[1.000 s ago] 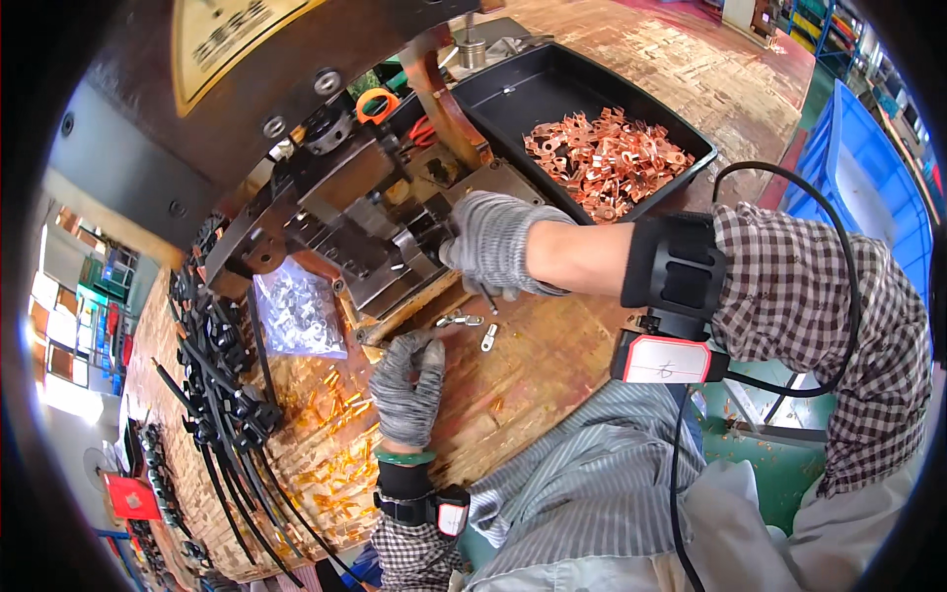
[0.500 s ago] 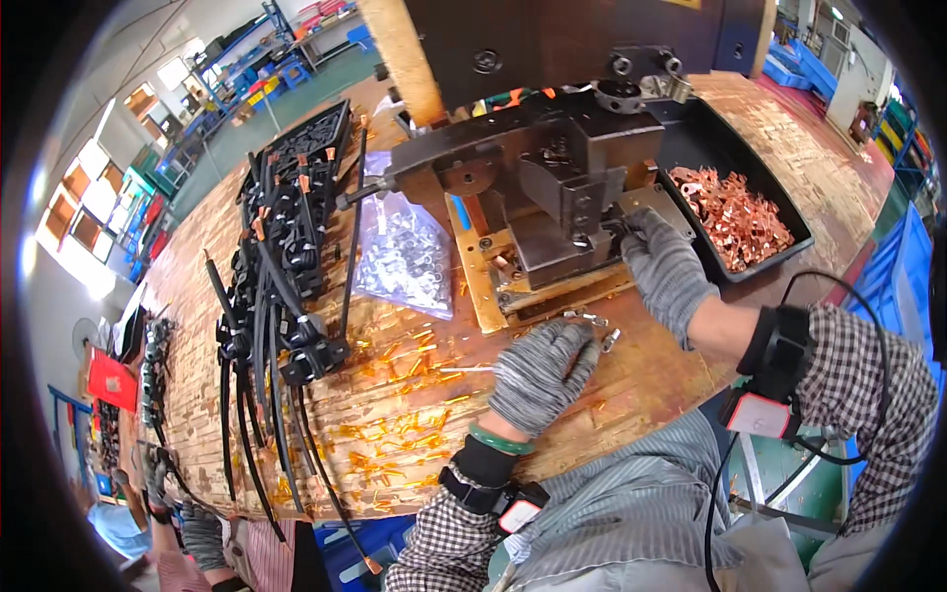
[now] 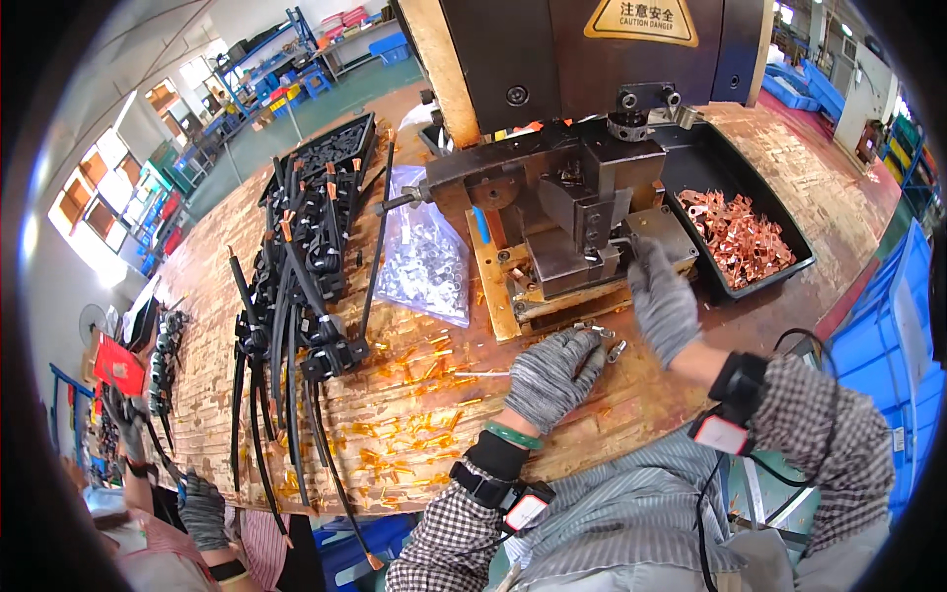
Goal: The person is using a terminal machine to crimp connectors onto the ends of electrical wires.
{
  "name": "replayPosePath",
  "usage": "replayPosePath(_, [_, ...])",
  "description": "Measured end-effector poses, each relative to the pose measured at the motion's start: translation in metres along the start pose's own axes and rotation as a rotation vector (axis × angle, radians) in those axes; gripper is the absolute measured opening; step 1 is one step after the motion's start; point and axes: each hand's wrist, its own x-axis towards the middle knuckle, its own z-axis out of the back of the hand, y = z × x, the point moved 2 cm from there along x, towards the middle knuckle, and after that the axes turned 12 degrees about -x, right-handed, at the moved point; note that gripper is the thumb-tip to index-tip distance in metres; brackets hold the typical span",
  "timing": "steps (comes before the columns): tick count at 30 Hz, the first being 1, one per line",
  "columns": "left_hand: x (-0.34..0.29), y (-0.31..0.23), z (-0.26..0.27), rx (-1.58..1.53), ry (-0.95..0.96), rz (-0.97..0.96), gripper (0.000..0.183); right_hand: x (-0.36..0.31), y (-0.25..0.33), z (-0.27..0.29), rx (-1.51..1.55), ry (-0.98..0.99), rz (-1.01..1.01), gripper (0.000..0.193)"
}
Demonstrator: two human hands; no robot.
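Observation:
My right hand point(image 3: 663, 306), in a grey knit glove and smeared by motion, reaches to the front right of a dark steel press die point(image 3: 577, 259). Its fingers are drawn together at the die; whatever they pinch is too small to name. On the wooden table, my left hand point(image 3: 555, 375), gloved alike, rests with curled fingers beside a few small silver cable lugs point(image 3: 617, 351). What lies between those fingertips is hidden. A thin pale rod point(image 3: 481, 374) runs out from this hand's left side.
A black tray point(image 3: 797, 247) of copper pieces point(image 3: 735, 237) stands right of the press. Left are a plastic bag of silver lugs point(image 3: 424, 261), black cables point(image 3: 286, 326) and scattered amber bits point(image 3: 395, 439). At the lower left another person's gloved hand point(image 3: 202, 513) holds a cable.
The view has tilted up slightly, showing more of the press. My right forearm has swung inward, its hand still near the die. My left hand keeps its place by the lugs.

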Motion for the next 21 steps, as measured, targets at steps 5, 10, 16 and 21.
replayPosePath(5, [-0.003,0.0,0.005,0.007,-0.007,-0.004,0.016,-0.015,-0.006,-0.007,0.3,-0.15,0.151,0.035])
replayPosePath(10, [-0.003,0.0,0.003,0.06,-0.005,0.024,0.018,-0.001,-0.022,0.009,0.566,0.141,0.017,0.034])
replayPosePath(16, [-0.001,0.003,0.006,0.073,-0.014,0.009,0.014,0.038,-0.009,0.045,0.266,0.464,0.056,0.034])
replayPosePath(21, [0.004,0.004,0.003,0.043,0.013,0.032,0.009,0.034,-0.021,0.046,0.166,0.213,0.129,0.03])
